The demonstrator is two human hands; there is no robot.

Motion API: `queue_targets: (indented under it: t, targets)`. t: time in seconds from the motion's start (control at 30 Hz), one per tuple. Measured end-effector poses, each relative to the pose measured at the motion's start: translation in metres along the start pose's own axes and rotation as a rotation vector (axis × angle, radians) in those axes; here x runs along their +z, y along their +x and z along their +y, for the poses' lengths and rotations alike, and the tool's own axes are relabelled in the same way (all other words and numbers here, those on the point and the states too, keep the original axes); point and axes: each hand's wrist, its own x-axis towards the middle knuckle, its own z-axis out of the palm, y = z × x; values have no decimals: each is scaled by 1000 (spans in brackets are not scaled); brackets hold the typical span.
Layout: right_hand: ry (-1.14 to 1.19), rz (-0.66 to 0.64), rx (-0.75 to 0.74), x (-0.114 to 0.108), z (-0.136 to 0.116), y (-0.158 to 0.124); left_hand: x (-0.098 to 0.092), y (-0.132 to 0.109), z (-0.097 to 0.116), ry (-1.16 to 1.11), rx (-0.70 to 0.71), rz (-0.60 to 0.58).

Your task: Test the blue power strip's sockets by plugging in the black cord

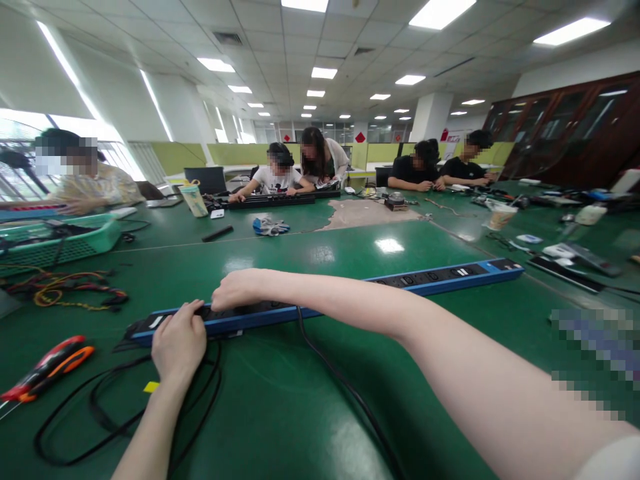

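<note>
A long blue power strip [430,279] lies across the green table [310,400] in front of me. My left hand [179,341] grips its near edge at the left end, fingers curled over the top. My right hand [236,289] reaches across from the right and presses down on the strip's top just right of the left hand, fingers bent; I cannot see anything else in them. A black cable [345,387] runs from the strip toward me, and more black cable [100,413] loops beside my left forearm.
Red and orange-handled tools [47,367] lie at the left edge. A bundle of coloured wires [65,290] and a green basket [65,243] sit further left. Several people work at the table's far side, with cups, black strips and small parts.
</note>
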Motion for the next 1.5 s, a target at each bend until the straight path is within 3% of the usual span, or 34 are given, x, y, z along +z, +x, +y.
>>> queue_targets:
  t: [0.13, 0.3, 0.5, 0.6, 0.8, 1.3, 1.5]
  targets:
    - [25, 6, 91, 5, 6, -7, -1, 0, 2, -12, 9, 47]
    - [18, -6, 48, 14, 6, -4, -3, -2, 4, -25, 3, 50]
    - [-50, 142, 105, -19, 14, -22, -2, -2, 4, -40, -1, 67]
    - [-66, 64, 52, -25, 16, -38, -3, -2, 6, -48, -8, 59]
    - [-40, -71, 64, -9, 3, -55, -6, -3, 8, -38, -7, 36]
    - [-13, -55, 65, -6, 2, -59, -9, -3, 13, -39, -26, 30]
    - [-24, -62, 34, 1, -5, -47, -6, -2, 11, -30, -7, 24]
